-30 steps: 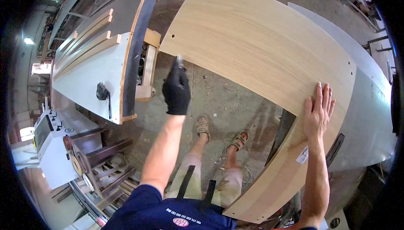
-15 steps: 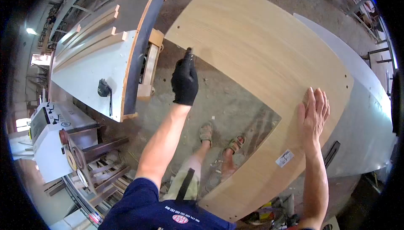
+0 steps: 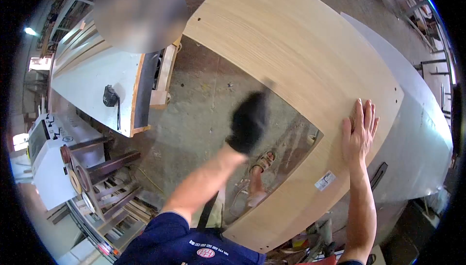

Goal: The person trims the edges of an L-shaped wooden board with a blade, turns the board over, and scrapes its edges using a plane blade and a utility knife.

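A large L-shaped wood-grain panel (image 3: 291, 37) fills the middle and right, with small dark holes near its corners and a white label (image 3: 324, 180) on its near arm. My right hand (image 3: 358, 136), bare, lies flat on the panel near its right side, fingers stretched out. My left hand (image 3: 248, 122) wears a black glove and is smeared by motion at the panel's inner edge. It is closed, and a small greyish tip juts from it toward that edge; what this is I cannot make out.
At left stands a white-topped bench (image 3: 92, 83) with wood strips and a black bundle (image 3: 110, 96) on it. A white machine (image 3: 63, 153) and a wooden rack with tape rolls (image 3: 75, 180) are nearer. A pale sheet (image 3: 417, 144) lies beyond the panel. A blurred oval covers the upper left.
My left hand has moved right and nearer along the panel's inner edge. The right hand stays flat on the panel. The view has shifted slightly, and a blurred oval now covers part of the bench.
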